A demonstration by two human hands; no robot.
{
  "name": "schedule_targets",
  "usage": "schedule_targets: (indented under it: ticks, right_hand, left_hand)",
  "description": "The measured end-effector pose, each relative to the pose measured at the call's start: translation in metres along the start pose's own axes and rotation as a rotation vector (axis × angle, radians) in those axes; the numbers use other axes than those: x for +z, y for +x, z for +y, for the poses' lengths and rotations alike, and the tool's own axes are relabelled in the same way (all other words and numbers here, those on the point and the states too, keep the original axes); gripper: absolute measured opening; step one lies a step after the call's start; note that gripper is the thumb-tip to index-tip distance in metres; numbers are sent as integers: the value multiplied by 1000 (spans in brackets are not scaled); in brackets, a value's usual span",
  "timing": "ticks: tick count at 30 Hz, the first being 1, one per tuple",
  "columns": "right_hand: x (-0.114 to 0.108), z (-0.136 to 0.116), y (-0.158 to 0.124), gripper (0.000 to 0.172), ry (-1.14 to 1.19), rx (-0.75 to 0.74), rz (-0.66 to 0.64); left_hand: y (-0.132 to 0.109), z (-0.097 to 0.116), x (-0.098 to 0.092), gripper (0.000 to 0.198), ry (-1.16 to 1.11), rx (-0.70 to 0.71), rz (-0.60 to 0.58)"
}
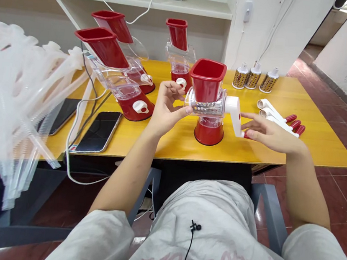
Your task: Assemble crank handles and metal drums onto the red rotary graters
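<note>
A red and clear rotary grater [207, 102] stands upright on the yellow table [317, 143] in front of me. My left hand [167, 110] rests against the left end of its clear drum, thumb touching it and the other fingers curled apart. My right hand [268, 134] lies flat and open beside the grater's white crank [235, 113], fingertips at the crank's red knob.
Three more red graters [125, 86] lean at the left and back. Several white cranks with red knobs [278, 117] lie to the right, three metal drum blades [253, 77] behind them. Two phones [99, 131] with cables lie left. A stack of clear plastic parts [9, 97] fills the far left.
</note>
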State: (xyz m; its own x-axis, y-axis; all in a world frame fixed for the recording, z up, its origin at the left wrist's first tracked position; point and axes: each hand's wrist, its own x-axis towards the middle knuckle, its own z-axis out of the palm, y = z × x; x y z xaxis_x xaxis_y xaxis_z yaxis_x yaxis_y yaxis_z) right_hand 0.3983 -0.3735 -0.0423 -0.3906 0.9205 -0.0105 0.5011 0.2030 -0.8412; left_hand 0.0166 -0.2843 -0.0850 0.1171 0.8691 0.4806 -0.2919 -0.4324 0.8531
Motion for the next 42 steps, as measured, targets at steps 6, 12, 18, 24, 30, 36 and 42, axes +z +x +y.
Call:
schedule_targets:
  ticks: [6, 12, 18, 24, 30, 36, 42]
  right_hand:
    - [19, 14, -35, 77, -301, 32, 158]
    - [22, 39, -13, 60, -447, -119, 450]
    - [22, 5, 4, 95, -342, -181, 447]
    - [18, -51, 18, 122, -348, -289, 274]
    - [11, -24, -1, 72, -670, 106, 189]
    - [-5, -53, -48, 58, -358, -7, 115]
    - [-2, -83, -18, 63, 325, -489, 542]
  left_hand:
    - [2, -20, 11, 104, -69, -28, -125]
    - [0, -25, 8, 97, -24, -33, -128]
    - [1, -35, -1, 92, 119, 128, -194]
    - [-2, -38, -3, 92, 227, 166, -203]
    - [-4, -37, -1, 90, 246, 165, -192]
    - [-1, -47, -6, 96, 227, 180, -188]
    - [-4, -41, 0, 96, 238, 147, -176]
